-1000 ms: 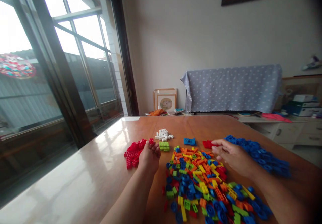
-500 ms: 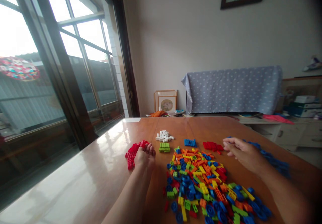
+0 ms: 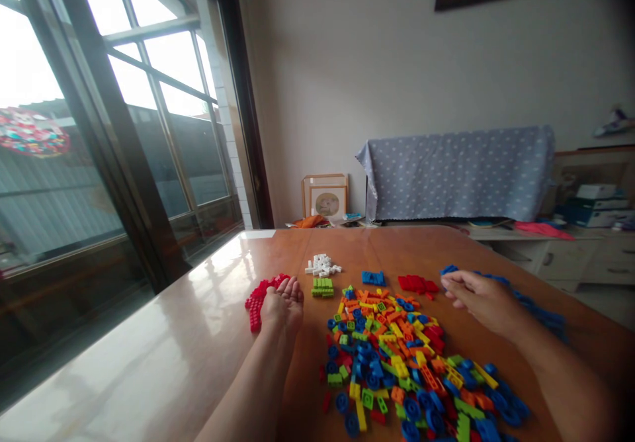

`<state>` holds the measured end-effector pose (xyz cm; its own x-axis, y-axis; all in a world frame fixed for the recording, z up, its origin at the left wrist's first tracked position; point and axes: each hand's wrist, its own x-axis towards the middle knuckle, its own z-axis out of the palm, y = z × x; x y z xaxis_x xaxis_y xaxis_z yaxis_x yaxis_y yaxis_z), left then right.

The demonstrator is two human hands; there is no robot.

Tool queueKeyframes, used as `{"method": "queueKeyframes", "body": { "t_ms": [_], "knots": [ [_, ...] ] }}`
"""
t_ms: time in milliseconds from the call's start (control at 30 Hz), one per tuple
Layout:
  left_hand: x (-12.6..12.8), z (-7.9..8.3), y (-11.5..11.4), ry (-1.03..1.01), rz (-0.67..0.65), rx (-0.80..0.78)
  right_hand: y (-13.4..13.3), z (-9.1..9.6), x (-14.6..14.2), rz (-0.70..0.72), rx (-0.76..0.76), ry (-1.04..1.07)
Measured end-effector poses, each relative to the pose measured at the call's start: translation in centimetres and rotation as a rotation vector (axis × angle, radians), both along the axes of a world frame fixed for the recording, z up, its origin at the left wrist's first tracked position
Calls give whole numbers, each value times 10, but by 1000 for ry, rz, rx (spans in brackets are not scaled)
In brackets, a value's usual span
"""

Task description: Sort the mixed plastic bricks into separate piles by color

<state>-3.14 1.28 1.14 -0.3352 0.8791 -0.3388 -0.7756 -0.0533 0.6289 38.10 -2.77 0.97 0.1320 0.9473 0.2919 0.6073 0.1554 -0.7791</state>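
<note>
A mixed heap of coloured toy bricks (image 3: 397,356) lies on the wooden table (image 3: 198,336) between my arms. My left hand (image 3: 282,306) rests at the right side of a pile of red bricks (image 3: 258,298), fingers curled and touching them; what it holds is hidden. My right hand (image 3: 479,300) hovers with fingers bent together over a pile of blue bricks (image 3: 526,304) at the right. Small sorted groups lie beyond the heap: white bricks (image 3: 322,265), green bricks (image 3: 323,287), a few blue bricks (image 3: 373,278) and flat red pieces (image 3: 417,284).
A large window (image 3: 99,131) with dark frames runs along the left. Behind the table stand a cloth-covered piece of furniture (image 3: 459,174), a framed picture (image 3: 326,198) on the floor and low white drawers (image 3: 560,257) with boxes.
My left hand slid left from beside the green bricks onto the red pile. My right hand moved right from the heap's far edge to the blue pile.
</note>
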Motion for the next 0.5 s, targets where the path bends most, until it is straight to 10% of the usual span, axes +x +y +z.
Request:
{"method": "queueKeyframes", "body": {
  "t_ms": [333, 500],
  "knots": [
    [9, -1, 5, 115, -46, -10, -20, 2, 12, 227, -423, -140],
    [23, 1, -4, 216, -127, 37, -25, 10, -1, 310, -392, -221]
  ]
}}
